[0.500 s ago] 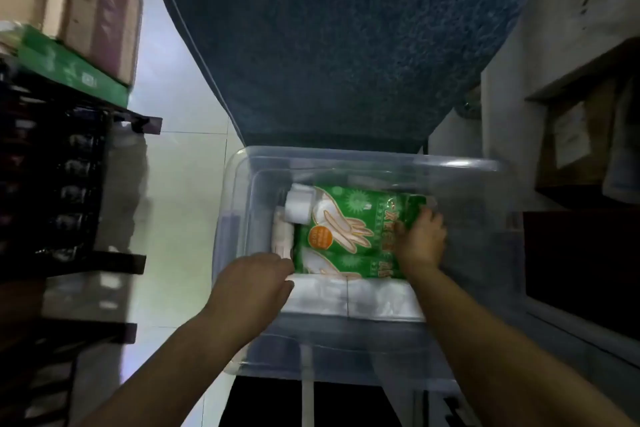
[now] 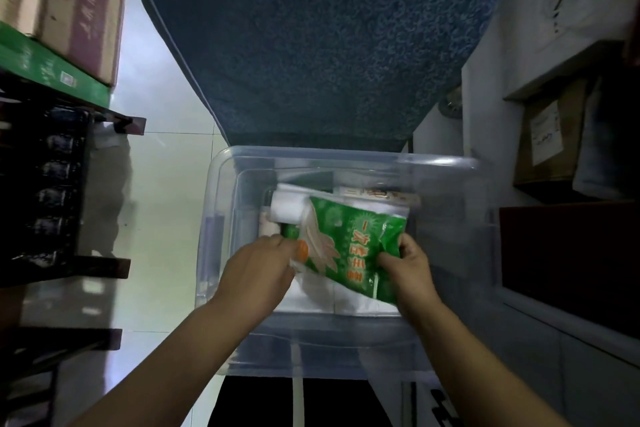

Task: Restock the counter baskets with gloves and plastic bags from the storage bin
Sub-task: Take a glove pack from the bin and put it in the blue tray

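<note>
Plainly, a blue textured mat [image 2: 311, 45] fills the top of the view. Just below it the clear storage bin [image 2: 346, 154] sits on the pale floor, open-topped so both arms can reach straight in. Inside the bin the green glove pack [image 2: 356, 243] is tilted up off the flat white bundles [image 2: 346, 302] beneath it. I judge this to be the start of lifting it out for the counter baskets, which are not in view. The right hand [image 2: 410, 269] curls its fingers tightly round the pack's right edge, crumpling the film. The left hand [image 2: 258, 274] grips the near left corner, so the floppy pack is steadied from both sides. A white roll [image 2: 287, 210] lies touching the pack's far left corner.
</note>
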Demonstrator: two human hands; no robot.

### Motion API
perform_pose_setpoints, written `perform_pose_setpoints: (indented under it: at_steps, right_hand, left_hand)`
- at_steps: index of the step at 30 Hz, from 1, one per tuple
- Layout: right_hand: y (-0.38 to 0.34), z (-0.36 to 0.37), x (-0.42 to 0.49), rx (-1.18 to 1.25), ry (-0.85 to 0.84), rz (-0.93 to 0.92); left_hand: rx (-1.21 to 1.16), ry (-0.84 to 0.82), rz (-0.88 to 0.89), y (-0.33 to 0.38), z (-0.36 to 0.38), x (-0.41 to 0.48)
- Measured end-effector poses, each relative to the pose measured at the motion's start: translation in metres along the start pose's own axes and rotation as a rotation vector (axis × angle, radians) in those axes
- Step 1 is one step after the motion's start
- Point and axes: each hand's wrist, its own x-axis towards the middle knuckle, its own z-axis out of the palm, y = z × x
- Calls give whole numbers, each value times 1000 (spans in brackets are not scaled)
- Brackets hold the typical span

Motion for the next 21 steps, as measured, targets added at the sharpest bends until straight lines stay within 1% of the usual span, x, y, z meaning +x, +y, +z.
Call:
perform_pose_setpoints:
  at_steps: [2, 5, 7, 9, 11, 12, 13, 14, 16, 17, 18, 19, 21]
  right_hand:
    - [-4, -3, -15, -1, -62, 9]
    - [-9, -7, -32, -80, -252, -15]
    - [-14, -8, -40, -88, -367, -26]
    - [-21, -8, -43, -64, -422, -34]
    - [-26, -8, -39, -19, -449, -46]
    - [-27, -7, -34, 2, -425, -50]
    - [-27, -7, -28, 12, -364, -60]
    - [-24, -8, -18, 0, -263, -81]
    - [-13, -15, 4, -105, -46, -143]
    - [-6, -18, 15, -215, 14, -177]
    - [3, -18, 23, -353, 23, -203]
    - [12, -16, 30, -505, -17, -215]
    - [35, -7, 37, -824, -210, -172]
  left_hand:
    - [-75, -6, 6, 5, -4, 7]
    - [-193, -154, 9, 9, -5, 14]
    - [-287, -259, 4, 9, -2, 15]
    - [-429, -379, -33, 6, 1, 13]
    - [-572, -445, -61, 0, 1, 8]
    - [-599, -432, -89, -2, -1, 4]
    - [-574, -398, -131, -4, -4, 0]
    - [-497, -328, -161, -6, -9, -3]
    - [-284, -121, -201, -14, -21, -10]
    - [-228, -9, -239, -20, -28, -13]
    - [-219, 82, -283, -27, -36, -15]
    - [-248, 146, -328, -36, -42, -17]
    - [-331, 223, -410, -54, -49, -20]
